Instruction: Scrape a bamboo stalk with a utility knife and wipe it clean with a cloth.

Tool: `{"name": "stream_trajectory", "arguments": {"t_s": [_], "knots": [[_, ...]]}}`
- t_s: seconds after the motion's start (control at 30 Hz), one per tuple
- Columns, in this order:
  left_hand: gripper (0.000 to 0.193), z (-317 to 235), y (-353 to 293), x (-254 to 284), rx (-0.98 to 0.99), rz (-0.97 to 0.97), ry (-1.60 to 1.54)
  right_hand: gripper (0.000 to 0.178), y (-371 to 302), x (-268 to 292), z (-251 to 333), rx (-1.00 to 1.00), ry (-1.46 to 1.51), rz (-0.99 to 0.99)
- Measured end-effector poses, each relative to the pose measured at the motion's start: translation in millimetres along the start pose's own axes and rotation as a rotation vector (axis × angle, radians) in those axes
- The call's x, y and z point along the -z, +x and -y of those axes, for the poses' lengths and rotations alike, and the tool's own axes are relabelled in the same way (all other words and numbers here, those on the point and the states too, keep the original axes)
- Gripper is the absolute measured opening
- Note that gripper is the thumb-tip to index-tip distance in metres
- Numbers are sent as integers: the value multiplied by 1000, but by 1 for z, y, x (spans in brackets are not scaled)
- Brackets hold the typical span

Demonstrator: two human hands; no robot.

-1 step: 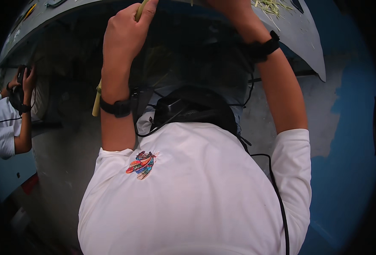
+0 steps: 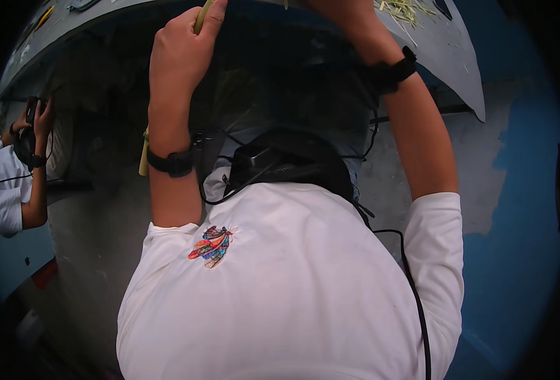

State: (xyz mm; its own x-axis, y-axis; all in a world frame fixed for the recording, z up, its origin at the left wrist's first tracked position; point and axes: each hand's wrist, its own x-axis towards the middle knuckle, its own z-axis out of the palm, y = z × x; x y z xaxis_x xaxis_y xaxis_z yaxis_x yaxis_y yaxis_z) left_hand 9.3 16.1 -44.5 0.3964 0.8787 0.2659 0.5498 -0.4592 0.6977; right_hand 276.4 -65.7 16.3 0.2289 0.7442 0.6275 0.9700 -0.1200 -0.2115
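Slid slightly left and a touch lower since the earlier frame: left hand (image 2: 180, 54), together with the greenish stalk (image 2: 200, 21) inside its grip. Clenched around that stalk, thumb (image 2: 214, 19) pressed along it, with the upper end close to the top edge of the view. At the outer side of the left forearm (image 2: 170, 117), near the wristband (image 2: 175, 163), a yellowish end piece (image 2: 144, 155), now narrower to the eye than before; perhaps part of the same stalk, but impossible to tell with the arm in between. At the top edge, right hand (image 2: 346, 9), hardly shifted, with fingers out of view; no telling whether released, clenched or grasping something. Between both hands, also at the top edge, just the tip of a pale strip (image 2: 285, 3). Right of the right hand, on the grey tabletop (image 2: 458, 69), loose straw-coloured shreds (image 2: 408, 11), lying as before. Judging by so small a shift, probably a minor adjustment of position in the work on the stalk, not a change of grip.
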Motion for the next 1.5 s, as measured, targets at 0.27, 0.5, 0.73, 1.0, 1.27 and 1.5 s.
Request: {"name": "stream_trajectory", "arguments": {"t_s": [0.27,0.5,0.73,1.0,1.27,1.5], "knots": [[75,-2,2,17,-18,-23,-19,73,4,-29,5,78,187,-12],[69,4,-8,25,75,3,-65,68,15,-23,18,81,135,49],[65,1,-10,36,63,1,-50,66,15,-14,25,34,103,108],[60,-11,1,37,-40,-31,-45,70,14,-5,32,105,90,97],[62,-30,8,24,-52,-36,25,74,12,2,29,129,66,95],[69,-31,10,23,-52,12,-146,74,11,5,28,127,64,84]]}}
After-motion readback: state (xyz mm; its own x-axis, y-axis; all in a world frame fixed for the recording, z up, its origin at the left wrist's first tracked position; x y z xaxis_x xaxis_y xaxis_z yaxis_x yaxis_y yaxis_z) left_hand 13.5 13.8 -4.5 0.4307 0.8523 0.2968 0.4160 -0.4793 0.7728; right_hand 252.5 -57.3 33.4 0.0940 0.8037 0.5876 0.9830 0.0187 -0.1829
